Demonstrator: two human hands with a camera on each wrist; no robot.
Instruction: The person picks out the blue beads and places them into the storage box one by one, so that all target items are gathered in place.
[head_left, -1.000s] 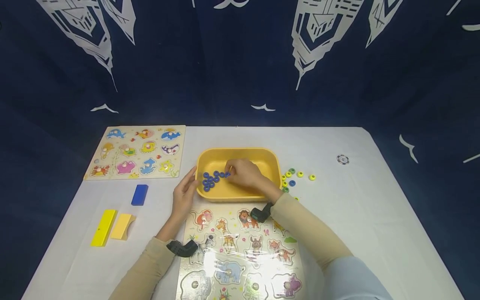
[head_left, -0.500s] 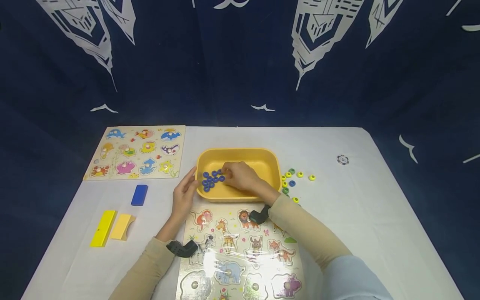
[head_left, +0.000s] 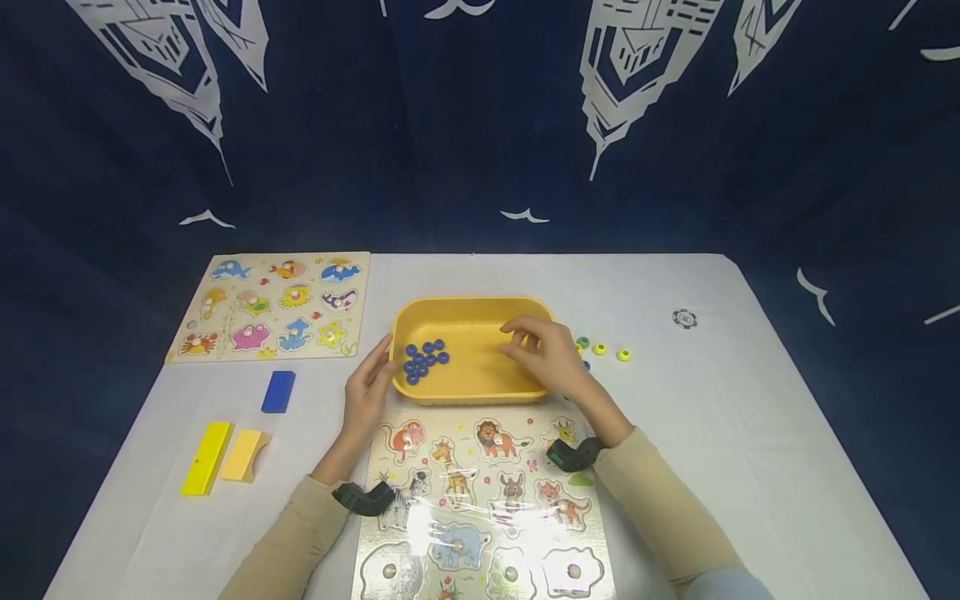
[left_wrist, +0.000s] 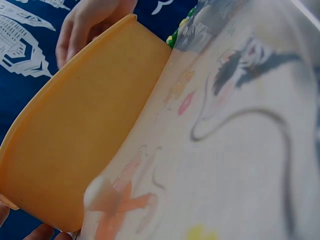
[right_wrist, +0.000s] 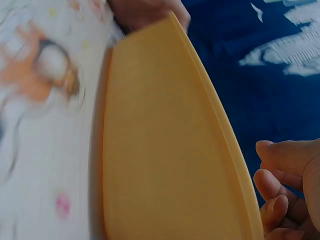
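Note:
A yellow tray stands mid-table, and several blue ring beads lie loose in its left part. My left hand holds the tray's left end, its fingers along the outer wall and its thumb at the rim. Above the tray's right side is my right hand, its fingers loosely bent and the thumb apart from the index finger. Nothing shows between these fingers in the right wrist view. Yellow beads and a green bead lie right of the tray, partly hidden by the right hand.
An animal puzzle board lies in front of the tray under both forearms. At the back left is a sea-animal puzzle board. Blue, yellow and arched blocks lie at left. A round chip is far right.
My right hand has left the blue beads and moved right across the tray. The blue beads stay clustered at left. My left hand has kept its place.

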